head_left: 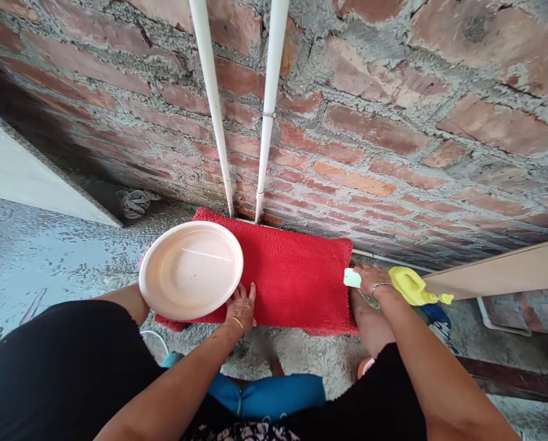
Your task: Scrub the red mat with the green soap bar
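Head view: left hand (241,306) grips the rim of a pale pink basin (191,270), fingers curled under its near edge, basin held tilted over the left end of a red towel (296,275) on the floor by the brick wall. Right hand (375,283) pinches a white bar (352,278) at the towel's right edge, yellow bottle (412,286) just beside. Step looks like readying to wash; next move calls for setting the basin down flat

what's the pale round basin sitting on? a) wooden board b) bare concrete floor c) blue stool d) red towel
d: the basin rests on the left end of the red towel, with the left hand at its rim.
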Demonstrator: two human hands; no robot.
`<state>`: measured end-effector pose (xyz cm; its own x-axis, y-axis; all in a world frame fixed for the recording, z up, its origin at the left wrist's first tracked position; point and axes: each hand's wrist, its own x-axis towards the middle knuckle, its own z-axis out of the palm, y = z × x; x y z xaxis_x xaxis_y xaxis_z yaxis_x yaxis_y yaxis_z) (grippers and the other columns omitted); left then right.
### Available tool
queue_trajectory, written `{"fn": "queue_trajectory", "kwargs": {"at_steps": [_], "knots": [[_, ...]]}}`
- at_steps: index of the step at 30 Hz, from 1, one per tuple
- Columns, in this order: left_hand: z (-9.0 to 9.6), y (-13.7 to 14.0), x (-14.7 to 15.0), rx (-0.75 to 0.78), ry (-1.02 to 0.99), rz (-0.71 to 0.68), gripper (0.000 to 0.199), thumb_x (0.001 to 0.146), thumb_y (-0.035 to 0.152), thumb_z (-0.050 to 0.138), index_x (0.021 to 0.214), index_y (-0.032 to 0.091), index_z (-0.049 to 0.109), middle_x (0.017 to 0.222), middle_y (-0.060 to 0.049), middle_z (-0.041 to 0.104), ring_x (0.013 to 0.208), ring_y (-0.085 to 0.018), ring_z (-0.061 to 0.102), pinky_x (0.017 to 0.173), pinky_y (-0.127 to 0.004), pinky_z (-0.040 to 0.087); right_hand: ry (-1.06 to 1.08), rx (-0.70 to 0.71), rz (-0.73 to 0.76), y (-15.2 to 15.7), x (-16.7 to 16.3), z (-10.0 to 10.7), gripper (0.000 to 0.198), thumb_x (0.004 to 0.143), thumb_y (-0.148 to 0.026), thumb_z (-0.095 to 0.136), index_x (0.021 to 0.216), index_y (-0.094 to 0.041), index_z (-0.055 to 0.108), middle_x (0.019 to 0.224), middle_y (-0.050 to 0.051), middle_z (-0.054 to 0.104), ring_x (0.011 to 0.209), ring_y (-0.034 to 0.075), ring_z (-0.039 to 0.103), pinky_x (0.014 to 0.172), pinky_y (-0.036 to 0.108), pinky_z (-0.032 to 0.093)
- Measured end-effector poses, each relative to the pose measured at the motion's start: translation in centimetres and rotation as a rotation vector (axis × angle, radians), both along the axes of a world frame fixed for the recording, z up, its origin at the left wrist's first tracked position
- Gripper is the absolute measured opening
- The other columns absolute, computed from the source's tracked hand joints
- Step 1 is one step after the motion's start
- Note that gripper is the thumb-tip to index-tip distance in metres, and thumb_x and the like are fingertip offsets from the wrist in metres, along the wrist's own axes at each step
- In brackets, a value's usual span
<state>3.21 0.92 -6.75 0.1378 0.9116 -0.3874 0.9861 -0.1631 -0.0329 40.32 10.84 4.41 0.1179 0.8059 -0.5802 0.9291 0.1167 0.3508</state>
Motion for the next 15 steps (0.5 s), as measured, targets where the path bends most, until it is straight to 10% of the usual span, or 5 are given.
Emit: {"fn": "queue_trajectory", "kwargs": {"at_steps": [4,12,15], "knots": [[0.1,0.0,-0.1,-0.02,-0.005,0.002,0.115,0.048,0.047,0.079,0.145,0.017,0.023,0.142,-0.029,0.027,0.127,-0.048,0.027,0.097,-0.064,0.025,0.1,0.043,0.038,1.0,-2.8,0.4,0.051,0.069,-0.027,0.061,0.119,-0.028,0.055,0.112,0.008,0.055,0.1,0.026,0.051,0.08,0.036,0.037],[0.4,0.2,-0.1,-0.045,-0.001,0.002,0.118,0.047,0.048,0.08,0.145,0.018,0.022,0.141,-0.029,0.031,0.127,-0.048,0.029,0.098,-0.062,0.026,0.488,0.079,0.246,6.2,-21.5,-3.7,0.059,0.07,-0.03,0.061,0.127,-0.033,0.047,0.117,0.005,0.052,0.106,0.024,0.046,0.085,0.036,0.035],[0.7,0.4,0.0,-0.077,0.009,0.005,0.116,0.048,0.047,0.08,0.144,0.018,0.023,0.141,-0.027,0.032,0.128,-0.047,0.028,0.099,-0.061,0.026,0.502,0.064,0.282,7.5,-21.7,-4.4,0.056,0.07,-0.028,0.06,0.125,-0.033,0.048,0.116,0.004,0.054,0.106,0.024,0.047,0.086,0.037,0.035]]}}
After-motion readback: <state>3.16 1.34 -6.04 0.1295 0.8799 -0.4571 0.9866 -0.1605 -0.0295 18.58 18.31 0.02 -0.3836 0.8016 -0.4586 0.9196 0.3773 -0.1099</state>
